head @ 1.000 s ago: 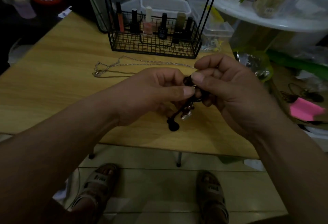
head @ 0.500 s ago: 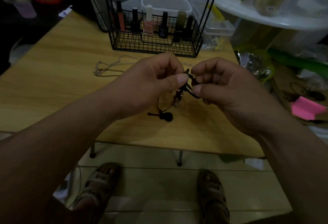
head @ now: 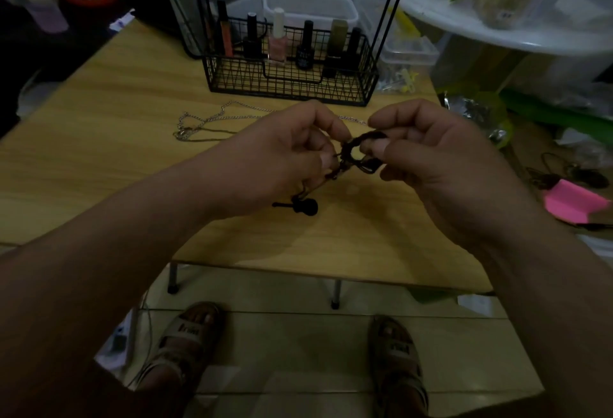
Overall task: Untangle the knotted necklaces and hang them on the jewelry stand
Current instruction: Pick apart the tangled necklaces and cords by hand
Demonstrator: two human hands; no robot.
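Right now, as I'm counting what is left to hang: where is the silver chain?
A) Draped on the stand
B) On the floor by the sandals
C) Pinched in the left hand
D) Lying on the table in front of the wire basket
D: the silver chain lies loose on the table just in front of the wire basket, while the left hand and right hand pinch the dark cord necklace.
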